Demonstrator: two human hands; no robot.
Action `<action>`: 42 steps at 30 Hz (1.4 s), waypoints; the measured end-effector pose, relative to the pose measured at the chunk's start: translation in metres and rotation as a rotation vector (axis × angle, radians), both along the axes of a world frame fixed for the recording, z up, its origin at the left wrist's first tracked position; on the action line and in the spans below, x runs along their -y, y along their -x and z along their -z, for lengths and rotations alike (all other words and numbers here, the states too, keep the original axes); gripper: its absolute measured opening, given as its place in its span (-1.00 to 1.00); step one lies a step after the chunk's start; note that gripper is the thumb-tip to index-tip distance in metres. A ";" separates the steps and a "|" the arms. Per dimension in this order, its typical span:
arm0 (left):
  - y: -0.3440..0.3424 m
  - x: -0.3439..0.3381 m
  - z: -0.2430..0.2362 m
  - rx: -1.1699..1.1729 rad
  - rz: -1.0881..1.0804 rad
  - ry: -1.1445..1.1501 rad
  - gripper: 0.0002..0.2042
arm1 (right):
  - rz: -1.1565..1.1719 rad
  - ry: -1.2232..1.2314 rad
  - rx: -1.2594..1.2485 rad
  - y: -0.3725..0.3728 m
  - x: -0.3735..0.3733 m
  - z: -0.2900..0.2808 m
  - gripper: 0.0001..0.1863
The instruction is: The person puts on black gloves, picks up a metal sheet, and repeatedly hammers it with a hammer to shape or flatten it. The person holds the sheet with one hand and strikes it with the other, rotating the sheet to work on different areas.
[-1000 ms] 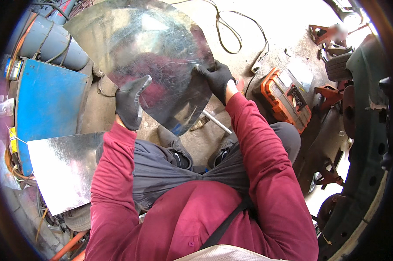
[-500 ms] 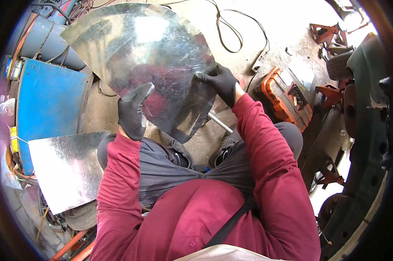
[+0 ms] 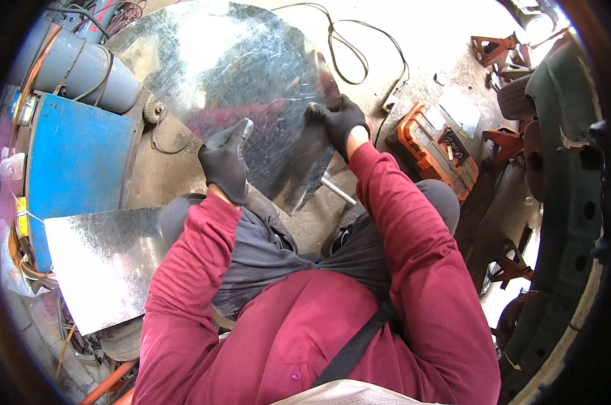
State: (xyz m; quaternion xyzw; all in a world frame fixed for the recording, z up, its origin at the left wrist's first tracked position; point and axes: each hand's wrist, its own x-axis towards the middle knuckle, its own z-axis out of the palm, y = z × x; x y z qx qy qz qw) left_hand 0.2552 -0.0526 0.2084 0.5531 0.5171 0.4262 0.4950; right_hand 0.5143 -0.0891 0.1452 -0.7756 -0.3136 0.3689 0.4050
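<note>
A large scratched sheet of shiny metal point(image 3: 251, 74), curved along its far edge, is held up in front of me. My left hand point(image 3: 225, 160), in a dark grey glove, is closed on its near left edge with the thumb over the top face. My right hand point(image 3: 343, 126), gloved likewise, grips the right edge, its thumb also on top; the fingers beneath are hidden by the sheet. Below the sheet, a thin pale rod point(image 3: 338, 191) shows between my shoes.
A second metal sheet point(image 3: 103, 270) lies by my left knee, beside a blue cabinet point(image 3: 79, 155) and a grey cylinder point(image 3: 92, 77). An orange toolbox point(image 3: 417, 128) stands on the right. A cable point(image 3: 367, 64) loops across the floor. Red jack stands point(image 3: 494, 50) and a dark vehicle panel point(image 3: 562, 223) line the right.
My left hand has shifted right along the metal sheet, and my right hand slightly left. The sheet has tilted a little, changing its reflections, and its near corner has moved right.
</note>
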 end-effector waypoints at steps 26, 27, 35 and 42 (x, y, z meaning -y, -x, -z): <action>0.072 -0.044 -0.024 -0.613 0.587 -0.708 -0.23 | -0.298 -0.141 -0.201 -0.023 0.004 0.000 -0.23; 0.077 -0.044 -0.028 -0.609 0.599 -0.781 -0.23 | -0.313 -0.147 -0.248 -0.020 0.001 -0.005 -0.24; 0.035 -0.010 -0.026 -0.161 0.306 -0.262 -0.67 | -0.224 -0.093 -0.124 -0.009 0.001 -0.028 -0.35; 0.000 0.000 -0.009 -0.059 -0.020 0.055 -0.74 | -0.053 0.000 0.010 0.008 -0.008 -0.016 -0.38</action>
